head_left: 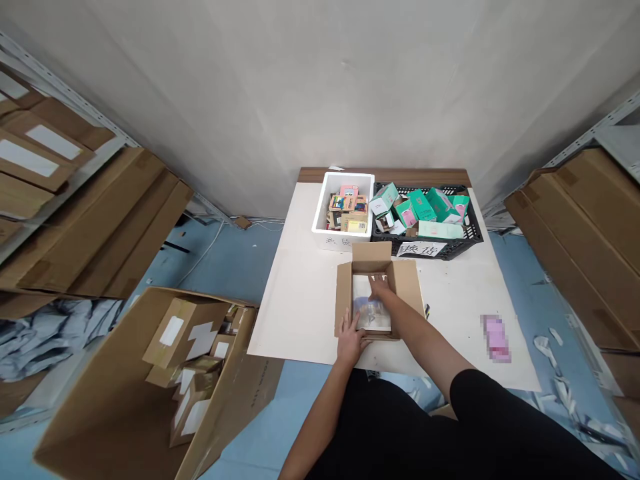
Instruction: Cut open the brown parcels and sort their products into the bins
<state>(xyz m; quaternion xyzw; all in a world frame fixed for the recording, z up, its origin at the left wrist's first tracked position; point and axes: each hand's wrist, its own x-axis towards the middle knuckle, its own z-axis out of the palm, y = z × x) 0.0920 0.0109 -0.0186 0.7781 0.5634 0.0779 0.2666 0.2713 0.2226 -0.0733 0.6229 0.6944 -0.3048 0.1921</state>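
A small open cardboard box (406,280) sits on the white table (300,300) right in front of me. My right hand (381,288) reaches down inside it, fingers flat on a clear-wrapped item (373,315) lying on the box floor. My left hand (350,337) rests against the box's near left corner, fingers spread on the cardboard edge.
Behind the box stand a white foam bin (320,220) of small packets and a black crate (473,233) of green boxes with a paper label. A large open carton (115,400) of parcels stands at my lower left. Cardboard stacks flank both sides. A pink item (496,337) lies at the table's right.
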